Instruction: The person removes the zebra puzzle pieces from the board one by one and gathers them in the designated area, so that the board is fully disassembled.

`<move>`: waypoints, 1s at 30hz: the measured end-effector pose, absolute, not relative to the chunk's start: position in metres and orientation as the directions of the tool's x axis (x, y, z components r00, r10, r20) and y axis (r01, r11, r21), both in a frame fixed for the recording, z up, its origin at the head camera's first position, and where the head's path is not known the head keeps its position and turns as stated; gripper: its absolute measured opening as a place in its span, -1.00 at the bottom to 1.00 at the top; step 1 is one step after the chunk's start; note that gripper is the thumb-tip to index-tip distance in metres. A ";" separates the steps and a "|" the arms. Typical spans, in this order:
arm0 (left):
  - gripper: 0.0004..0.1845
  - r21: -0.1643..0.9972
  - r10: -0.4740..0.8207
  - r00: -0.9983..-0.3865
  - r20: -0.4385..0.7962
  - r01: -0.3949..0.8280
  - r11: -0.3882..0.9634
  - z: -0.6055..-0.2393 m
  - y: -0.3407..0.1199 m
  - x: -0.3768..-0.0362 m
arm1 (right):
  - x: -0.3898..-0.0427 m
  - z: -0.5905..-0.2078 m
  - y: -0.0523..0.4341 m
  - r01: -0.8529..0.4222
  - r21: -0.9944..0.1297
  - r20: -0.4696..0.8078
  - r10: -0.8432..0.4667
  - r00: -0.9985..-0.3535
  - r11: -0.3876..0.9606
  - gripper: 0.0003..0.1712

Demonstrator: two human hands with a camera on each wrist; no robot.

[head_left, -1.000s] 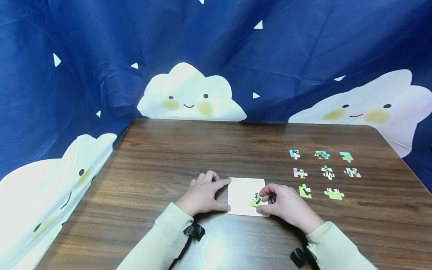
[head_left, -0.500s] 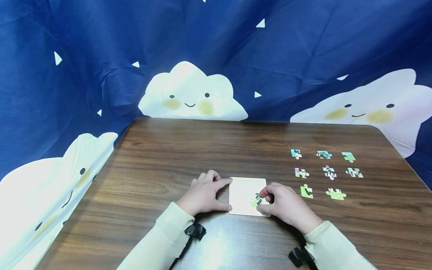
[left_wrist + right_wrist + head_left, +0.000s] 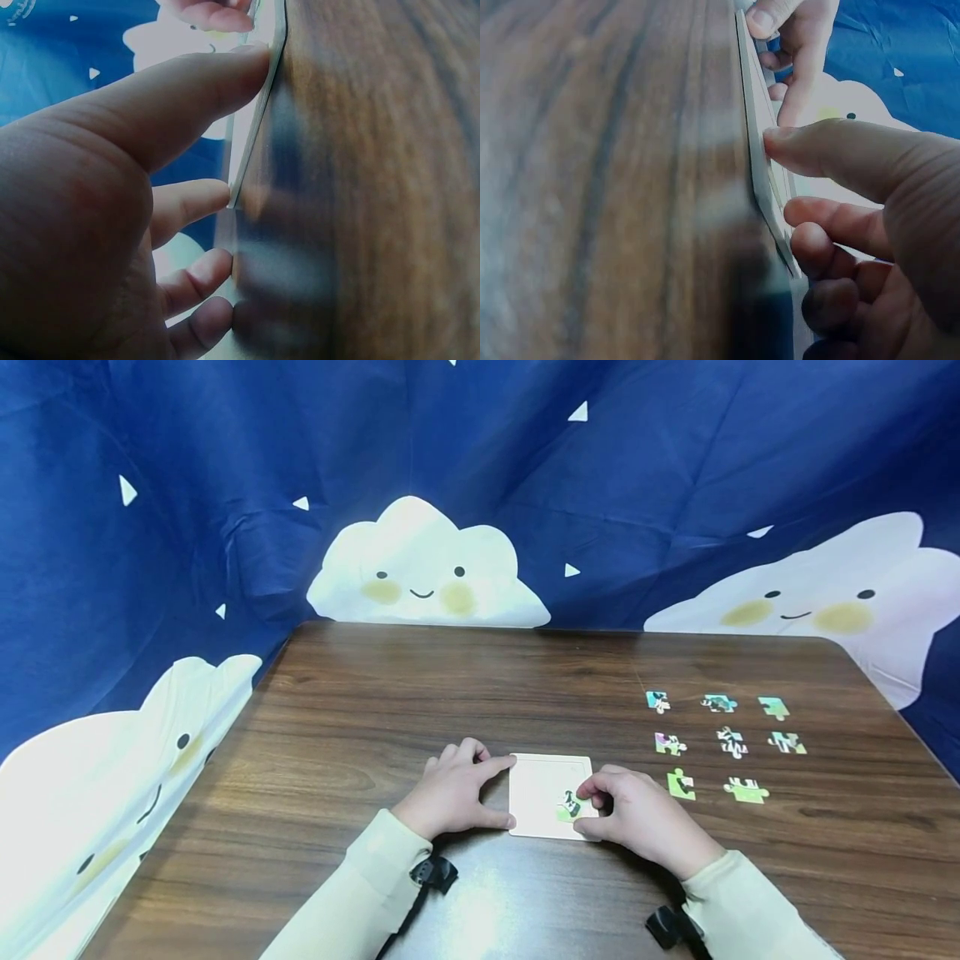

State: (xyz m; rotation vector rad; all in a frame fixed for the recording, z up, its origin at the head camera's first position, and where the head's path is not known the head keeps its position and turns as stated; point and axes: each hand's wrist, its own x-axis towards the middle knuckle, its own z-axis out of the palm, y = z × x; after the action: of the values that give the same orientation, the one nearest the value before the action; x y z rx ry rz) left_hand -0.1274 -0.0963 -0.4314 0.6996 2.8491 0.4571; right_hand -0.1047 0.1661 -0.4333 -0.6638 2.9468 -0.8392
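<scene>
A white square puzzle tray (image 3: 542, 781) lies on the wooden table (image 3: 420, 693) near its front edge. My left hand (image 3: 491, 792) rests against the tray's left side, index finger straight on the far corner and thumb on the near corner. In the left wrist view the left hand (image 3: 240, 127) touches the thin tray edge (image 3: 264, 97). My right hand (image 3: 592, 812) pinches a green puzzle piece (image 3: 568, 807) at the tray's near right corner. The right wrist view shows the right hand (image 3: 784, 178) with its thumb on the tray's rim (image 3: 754, 112); the piece is hidden there.
Several loose puzzle pieces (image 3: 731, 742) lie in rows on the table to the right of the tray, the nearest one green (image 3: 680, 784). A blue cloth with white clouds (image 3: 420, 577) hangs behind and around the table.
The right hand has shifted the green piece slightly towards the tray's near right corner. The left hand and tray have stayed put.
</scene>
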 end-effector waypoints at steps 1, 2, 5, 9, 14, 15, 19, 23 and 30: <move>-0.13 0.332 0.474 -0.875 -0.094 0.422 0.844 -0.431 -0.096 -0.128 | -0.105 -0.433 0.167 -0.395 -0.505 0.104 -0.400 -0.911 0.768 -0.73; -0.13 0.329 0.473 -0.876 -0.094 0.421 0.845 -0.431 -0.096 -0.128 | -0.105 -0.433 0.168 -0.393 -0.507 0.099 -0.401 -0.911 0.768 -0.74; -0.13 0.325 0.473 -0.876 -0.097 0.421 0.847 -0.430 -0.096 -0.129 | -0.105 -0.432 0.168 -0.396 -0.494 0.097 -0.404 -0.910 0.774 -0.76; -0.13 0.325 0.473 -0.876 -0.094 0.422 0.847 -0.430 -0.096 -0.129 | -0.105 -0.429 0.165 -0.411 -0.441 0.112 -0.405 -0.907 0.798 -0.78; -0.14 0.329 0.469 -0.878 -0.092 0.418 0.847 -0.432 -0.098 -0.128 | -0.105 -0.428 0.160 -0.434 -0.352 0.137 -0.413 -0.901 0.829 -0.79; -0.14 0.330 0.470 -0.878 -0.090 0.418 0.846 -0.432 -0.098 -0.128 | -0.105 -0.429 0.160 -0.439 -0.342 0.141 -0.416 -0.898 0.831 -0.79; -0.14 0.338 0.470 -0.878 -0.088 0.418 0.843 -0.432 -0.099 -0.127 | -0.107 -0.431 0.161 -0.448 -0.345 0.145 -0.425 -0.894 0.825 -0.78; -0.13 0.343 0.469 -0.878 -0.094 0.414 0.843 -0.432 -0.098 -0.127 | -0.108 -0.430 0.166 -0.459 -0.408 0.147 -0.440 -0.886 0.789 -0.79; -0.13 0.337 0.469 -0.878 -0.098 0.414 0.846 -0.434 -0.097 -0.129 | -0.109 -0.426 0.179 -0.501 -0.465 0.183 -0.475 -0.861 0.730 -0.78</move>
State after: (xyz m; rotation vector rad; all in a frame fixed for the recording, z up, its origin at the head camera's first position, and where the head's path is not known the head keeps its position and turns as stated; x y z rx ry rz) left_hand -0.1288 -0.0965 -0.4341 0.6870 2.8466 0.4599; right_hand -0.1089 0.1793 -0.4263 -0.8381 2.9691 -0.8227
